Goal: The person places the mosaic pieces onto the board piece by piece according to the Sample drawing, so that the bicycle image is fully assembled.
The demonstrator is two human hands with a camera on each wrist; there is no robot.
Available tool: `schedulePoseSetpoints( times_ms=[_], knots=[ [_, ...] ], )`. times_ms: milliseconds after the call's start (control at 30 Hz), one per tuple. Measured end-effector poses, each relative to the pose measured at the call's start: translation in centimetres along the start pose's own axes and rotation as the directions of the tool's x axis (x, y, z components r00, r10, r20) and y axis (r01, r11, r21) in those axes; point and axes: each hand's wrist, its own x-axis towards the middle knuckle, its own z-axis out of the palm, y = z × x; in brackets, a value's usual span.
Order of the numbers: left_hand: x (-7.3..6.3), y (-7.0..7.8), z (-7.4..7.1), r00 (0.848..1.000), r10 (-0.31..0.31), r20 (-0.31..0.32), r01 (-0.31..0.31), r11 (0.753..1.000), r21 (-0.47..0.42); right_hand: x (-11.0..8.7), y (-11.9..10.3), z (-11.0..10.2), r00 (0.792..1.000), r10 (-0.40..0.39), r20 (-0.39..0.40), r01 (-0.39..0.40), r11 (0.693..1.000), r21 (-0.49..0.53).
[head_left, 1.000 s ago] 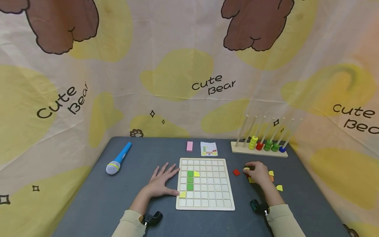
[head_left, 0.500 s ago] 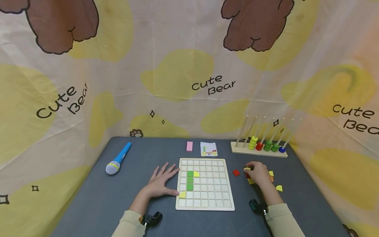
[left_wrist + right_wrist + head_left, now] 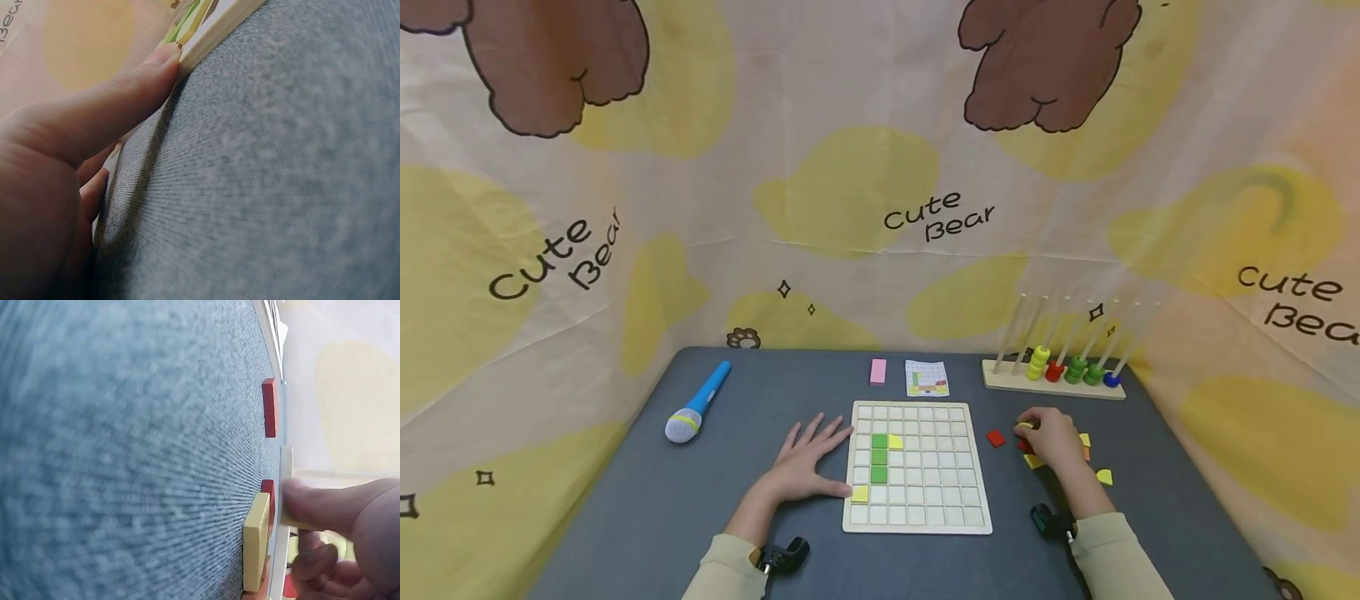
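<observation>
A white gridded board (image 3: 925,505) lies in the middle of the table, with green tiles (image 3: 879,457) and two yellow tiles, one square (image 3: 860,494) and one with a rounded corner (image 3: 896,442), in its cells. My left hand (image 3: 802,469) is spread flat at the board's left side; its thumb (image 3: 134,94) touches the edge. To the board's right, my right hand (image 3: 1054,437) pinches a pale yellow tile (image 3: 287,464) between thumb and fingers, above a small group of loose tiles. Among these show a yellow tile (image 3: 255,544) and a red tile (image 3: 267,487). My hand partly covers the group.
A separate red tile (image 3: 996,438) lies between board and group. Behind stand a bead rack (image 3: 1048,384) with upright pegs, a pink block (image 3: 877,372) and a printed pattern card (image 3: 927,379). A toy microphone (image 3: 697,402) lies at the left.
</observation>
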Motion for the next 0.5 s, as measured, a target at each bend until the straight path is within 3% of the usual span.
schedulePoseSetpoints(
  times_ms=[367, 500],
  knots=[
    [-0.1, 0.0, -0.1, 1.000, -0.004, 0.005, 0.004, 1.000, 0.007, 0.1, -1.1, 0.2, 0.982, -0.064, -0.178, 0.079, 0.994, 0.080],
    [0.1, 0.1, -0.2, 1.000, -0.009, 0.013, 0.009, 1.000, 0.006, -0.3, -2.0, 0.1, 0.978, -0.083, -0.189, 0.107, 0.987, 0.119]
  ],
)
